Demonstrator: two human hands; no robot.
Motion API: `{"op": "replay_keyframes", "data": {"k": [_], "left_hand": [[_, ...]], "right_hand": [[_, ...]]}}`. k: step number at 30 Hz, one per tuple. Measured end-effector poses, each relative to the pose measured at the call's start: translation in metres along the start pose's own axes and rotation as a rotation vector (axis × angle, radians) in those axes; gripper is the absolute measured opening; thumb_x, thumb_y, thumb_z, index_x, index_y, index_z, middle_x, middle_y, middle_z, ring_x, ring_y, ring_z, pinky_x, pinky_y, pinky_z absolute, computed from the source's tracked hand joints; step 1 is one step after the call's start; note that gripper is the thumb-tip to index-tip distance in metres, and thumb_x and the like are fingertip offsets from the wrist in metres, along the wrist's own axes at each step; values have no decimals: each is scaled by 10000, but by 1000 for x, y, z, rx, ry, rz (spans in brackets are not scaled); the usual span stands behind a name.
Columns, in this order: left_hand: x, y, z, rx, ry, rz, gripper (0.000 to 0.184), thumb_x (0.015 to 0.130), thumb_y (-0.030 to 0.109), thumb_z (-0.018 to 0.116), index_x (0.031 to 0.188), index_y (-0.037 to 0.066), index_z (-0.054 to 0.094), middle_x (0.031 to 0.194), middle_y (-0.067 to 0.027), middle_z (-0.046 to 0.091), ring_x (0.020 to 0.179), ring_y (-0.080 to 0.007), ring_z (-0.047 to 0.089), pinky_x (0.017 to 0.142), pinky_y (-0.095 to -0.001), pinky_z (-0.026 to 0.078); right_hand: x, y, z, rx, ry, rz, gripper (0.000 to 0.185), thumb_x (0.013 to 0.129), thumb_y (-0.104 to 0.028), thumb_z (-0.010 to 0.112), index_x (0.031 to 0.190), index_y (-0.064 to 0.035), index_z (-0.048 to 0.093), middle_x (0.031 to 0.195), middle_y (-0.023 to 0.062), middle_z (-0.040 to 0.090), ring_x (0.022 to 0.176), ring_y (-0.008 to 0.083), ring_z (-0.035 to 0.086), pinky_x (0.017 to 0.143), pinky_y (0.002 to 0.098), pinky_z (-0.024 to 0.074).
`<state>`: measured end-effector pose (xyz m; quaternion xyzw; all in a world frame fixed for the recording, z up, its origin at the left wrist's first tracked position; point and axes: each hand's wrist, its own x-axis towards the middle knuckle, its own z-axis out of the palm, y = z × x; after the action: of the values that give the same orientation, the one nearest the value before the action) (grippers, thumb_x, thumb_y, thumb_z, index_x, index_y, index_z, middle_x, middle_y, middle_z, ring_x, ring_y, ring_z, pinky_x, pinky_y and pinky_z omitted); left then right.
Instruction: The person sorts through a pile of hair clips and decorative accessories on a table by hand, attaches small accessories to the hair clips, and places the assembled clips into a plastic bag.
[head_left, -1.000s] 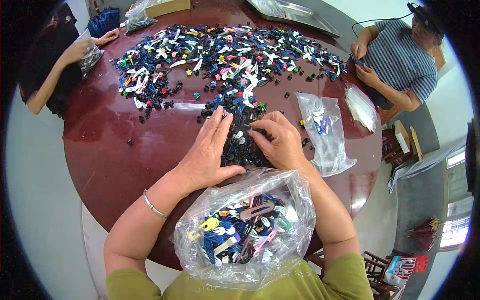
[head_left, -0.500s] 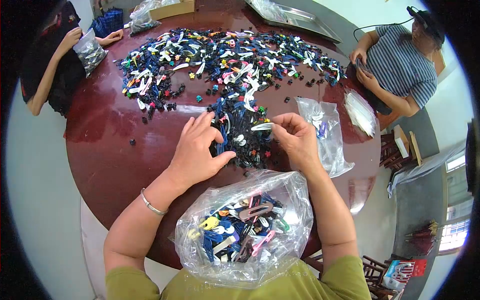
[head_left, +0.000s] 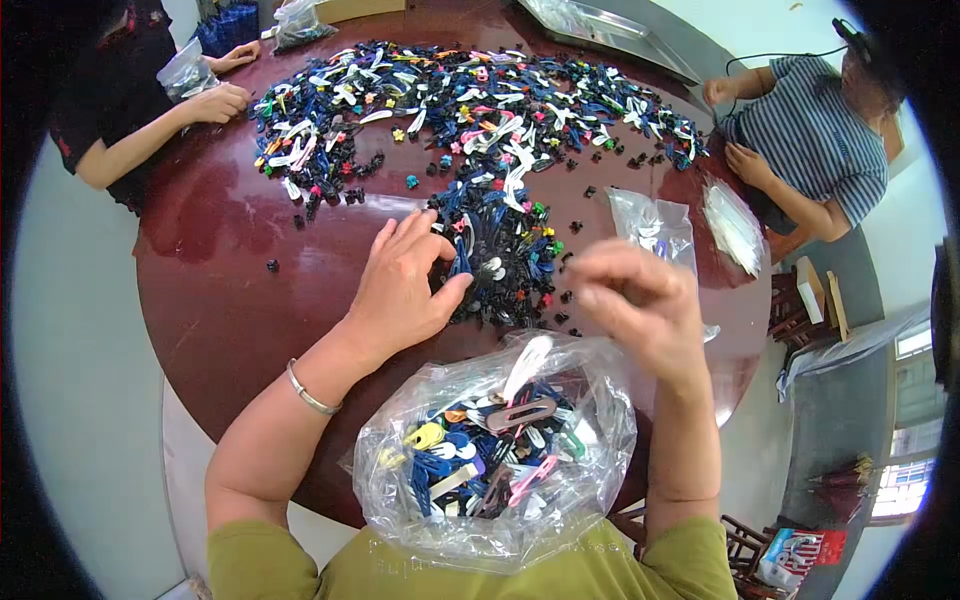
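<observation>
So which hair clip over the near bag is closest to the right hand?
The white snap clip at the far rim of the clear plastic bag; the other clips there appear farther from the right hand.

Clip pile [head_left: 490, 110] on table [head_left: 250, 330], behind open bag [head_left: 385, 490] w/ clips

We see a round, dark red table [head_left: 215, 310] filling the middle of the room, its glossy top catching pale streaks of light. To our left runs a smooth, light grey floor [head_left: 75, 390]. On our right, a wall [head_left: 845, 400] shows a dull grey band, and a barred window [head_left: 903, 488] glows bright white near the edge of our view. Dark wooden seating [head_left: 738, 545] stands at the lower right, and a pale, translucent sheet [head_left: 865, 340] stretches across above the grey band.
</observation>
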<state>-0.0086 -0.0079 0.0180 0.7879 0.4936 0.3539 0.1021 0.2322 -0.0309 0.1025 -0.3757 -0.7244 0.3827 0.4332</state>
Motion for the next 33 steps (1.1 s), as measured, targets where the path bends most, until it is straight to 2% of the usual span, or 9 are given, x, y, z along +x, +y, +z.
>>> {"op": "replay_keyframes", "data": {"k": [1, 3, 6, 12, 18, 21, 24, 28, 33], "left_hand": [[0, 0, 0, -16, -3, -9, 241, 739, 150, 695, 901, 12, 581, 1290, -288, 481, 1260, -390, 424, 1076, -495, 270], [0, 0, 1, -48, -4, -24, 219, 742, 143, 692, 890, 18, 590, 1290, -286, 484, 1268, -386, 420, 1079, -492, 270], [1, -3, 0, -121, -36, -29, 173, 748, 128, 686, 868, 30, 609, 1287, -277, 495, 1276, -385, 414, 1082, -487, 272], [4, -2, 0, -267, -16, -122, 130, 765, 117, 675, 844, 20, 641, 1270, -255, 524, 1268, -367, 434, 1092, -464, 265], [4, -3, 0, -307, -51, -141, 130, 779, 107, 666, 845, -2, 639, 1261, -248, 536, 1267, -342, 444, 1094, -435, 269], [5, -1, -2, -339, -23, -116, 124, 787, 102, 659, 849, -4, 642, 1252, -246, 544, 1259, -338, 454, 1094, -433, 267], [5, -5, 0, -494, 32, -118, 158, 795, 148, 647, 863, 5, 641, 1214, -273, 554, 1228, -385, 467, 1083, -469, 268], [6, -7, -1, -443, 37, -78, 144, 802, 134, 639, 867, 6, 642, 1195, -270, 566, 1210, -382, 485, 1076, -463, 274], [5, -6, 0, -297, -27, -45, 123, 797, 122, 653, 854, 13, 656, 1257, -227, 547, 1279, -340, 430, 1116, -455, 210]], "right_hand": [[6, 13, 4, 6, 75, 33, 139, 774, 0, 673, 912, -4, 686, 875, 54, 644, 756, 99, 594, 649, 225, 474], [16, 47, 6, -196, 48, -43, 160, 765, -12, 681, 924, -31, 691, 882, 73, 644, 766, 134, 611, 650, 255, 487], [20, 70, 24, -283, -31, -129, 179, 752, -27, 695, 929, -54, 696, 865, 83, 640, 774, 174, 620, 646, 278, 493], [18, 65, 45, -499, -86, -216, 260, 705, -96, 748, 959, -106, 697, 868, 72, 589, 772, 234, 606, 645, 327, 497], [16, 65, 47, -623, -141, -408, 246, 685, -71, 727, 922, -107, 673, 846, 76, 562, 765, 253, 594, 650, 358, 491], [15, 59, 48, -606, -105, -374, 197, 681, -59, 720, 866, -94, 662, 838, 78, 558, 764, 253, 594, 652, 361, 491], [17, 65, 45, -602, -75, -376, 182, 686, -62, 719, 857, -80, 660, 847, 79, 564, 764, 256, 593, 653, 357, 491], [18, 58, 46, -528, 0, -246, 180, 698, -91, 731, 864, -69, 665, 874, 78, 576, 770, 257, 594, 662, 352, 490], [19, 64, 47, -609, -32, -322, 168, 685, -95, 749, 833, -64, 674, 860, 85, 574, 771, 258, 592, 658, 356, 487]]}}
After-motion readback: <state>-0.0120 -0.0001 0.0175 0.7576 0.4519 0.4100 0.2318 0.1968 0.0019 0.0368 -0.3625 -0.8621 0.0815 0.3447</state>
